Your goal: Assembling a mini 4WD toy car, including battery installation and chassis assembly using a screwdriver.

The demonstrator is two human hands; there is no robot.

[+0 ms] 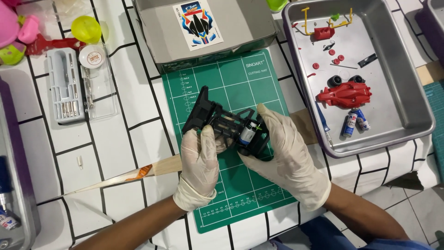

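Observation:
Both my hands wear pale latex gloves and hold a black toy car chassis (217, 121) over a green cutting mat (240, 78). My left hand (200, 164) grips its near left side with the thumb up against the frame. My right hand (283, 155) cups the right end, where a small silver and blue motor (248, 134) sits in the chassis. The chassis is tilted, its front end pointing to the upper left.
A metal tray (407, 92) at the right holds a red car body (344, 94), two small batteries (355, 122), a yellow parts frame and small red parts. A grey box (157, 28) lies behind the mat. A clear screwdriver case (64, 85) sits at the left.

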